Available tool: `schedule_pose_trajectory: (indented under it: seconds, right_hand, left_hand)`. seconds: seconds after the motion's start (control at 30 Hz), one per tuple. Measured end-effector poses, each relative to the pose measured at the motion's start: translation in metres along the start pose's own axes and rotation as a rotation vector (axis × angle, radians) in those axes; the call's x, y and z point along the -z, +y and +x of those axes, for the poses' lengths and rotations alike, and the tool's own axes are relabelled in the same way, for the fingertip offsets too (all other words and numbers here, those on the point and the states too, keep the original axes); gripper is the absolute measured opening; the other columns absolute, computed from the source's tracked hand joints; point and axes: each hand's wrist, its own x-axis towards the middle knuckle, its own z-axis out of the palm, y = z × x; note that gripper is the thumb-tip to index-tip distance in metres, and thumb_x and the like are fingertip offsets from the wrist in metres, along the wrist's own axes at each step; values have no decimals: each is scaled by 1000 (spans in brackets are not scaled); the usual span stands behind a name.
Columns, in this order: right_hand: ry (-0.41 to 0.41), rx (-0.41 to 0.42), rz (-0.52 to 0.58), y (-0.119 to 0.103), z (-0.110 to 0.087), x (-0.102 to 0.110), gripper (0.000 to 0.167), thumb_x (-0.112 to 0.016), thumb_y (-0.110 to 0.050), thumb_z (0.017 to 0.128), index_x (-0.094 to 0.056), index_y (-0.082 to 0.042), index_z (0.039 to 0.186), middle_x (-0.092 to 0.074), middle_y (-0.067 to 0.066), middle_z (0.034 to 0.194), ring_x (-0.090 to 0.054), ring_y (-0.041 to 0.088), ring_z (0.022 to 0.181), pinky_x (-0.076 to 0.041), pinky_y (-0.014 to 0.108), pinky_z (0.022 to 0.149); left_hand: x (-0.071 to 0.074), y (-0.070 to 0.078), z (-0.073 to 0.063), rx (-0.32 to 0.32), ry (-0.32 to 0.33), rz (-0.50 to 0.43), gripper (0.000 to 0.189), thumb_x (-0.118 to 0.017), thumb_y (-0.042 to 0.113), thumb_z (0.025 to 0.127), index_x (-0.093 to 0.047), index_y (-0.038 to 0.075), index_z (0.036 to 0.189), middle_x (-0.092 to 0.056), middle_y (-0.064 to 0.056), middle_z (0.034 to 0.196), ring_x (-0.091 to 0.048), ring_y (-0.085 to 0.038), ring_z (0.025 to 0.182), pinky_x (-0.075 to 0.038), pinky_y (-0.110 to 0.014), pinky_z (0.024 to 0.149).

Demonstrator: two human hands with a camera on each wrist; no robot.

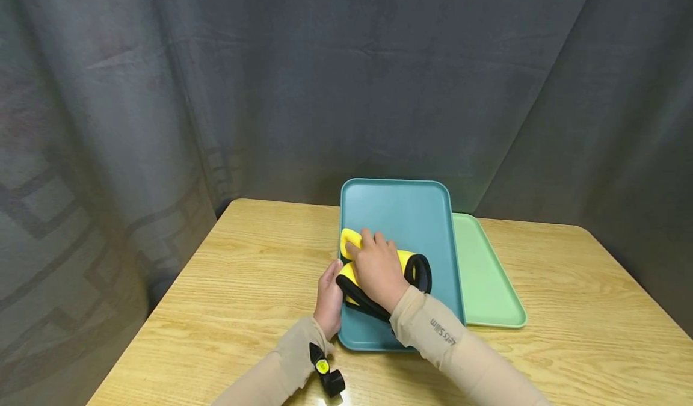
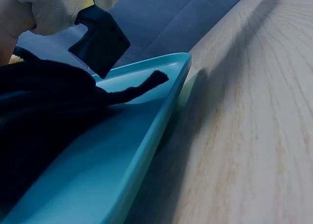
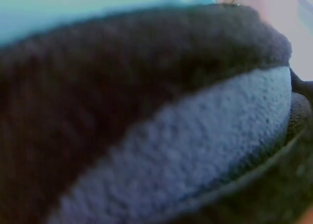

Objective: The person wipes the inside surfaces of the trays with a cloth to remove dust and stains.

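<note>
A teal rectangular tray point(image 1: 400, 207) is held by its left rim in my left hand point(image 1: 329, 301), with the thumb along the edge and the other fingers mostly hidden. My right hand point(image 1: 379, 270) grips a bunched yellow cloth with black edging point(image 1: 418, 270) over the tray's inner surface. Folds of the cloth stick out on both sides of that hand. In the left wrist view, the cloth's dark edge point(image 2: 132, 93) lies over the tray point(image 2: 142, 150), whose rim casts a shadow on the table. Grey fabric of the cloth point(image 3: 210, 131) fills much of the right wrist view.
A light green tray point(image 1: 487, 279) lies on the wooden table point(image 1: 260, 255), partly covered by the teal tray at its left. Behind the table hangs a dark grey curtain point(image 1: 346, 81). A black strap with a yellow badge point(image 1: 323, 367) sits on the left wrist.
</note>
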Motion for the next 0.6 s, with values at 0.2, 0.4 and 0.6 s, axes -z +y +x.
schedule_pose_trajectory:
  seconds: [0.2,0.4,0.6]
  right_hand:
    - [-8,4,7,-1,-2,0,24,-67,-18,85,-71,-18,109,-57,10,94,-46,22,73,-41,31,55]
    - [-56,-15,20,-2,-4,1,25,-65,-20,88,-70,-19,112,-58,11,98,-47,23,76,-42,32,58]
    - [-56,-26,37,-2,-5,2,25,-64,-19,88,-70,-17,112,-57,12,97,-46,23,75,-42,32,57]
  left_hand:
    - [1,0,1,1,10,-15,51,-37,39,101,-43,5,139,-48,-13,138,-52,-12,118,-45,-28,104]
    - [1,0,0,9,5,-17,51,-37,39,101,-41,7,140,-46,-13,140,-52,-11,119,-45,-28,105]
    - [2,0,1,8,-3,-17,52,-35,36,102,-36,6,144,-37,-15,147,-42,-24,132,-39,-36,111]
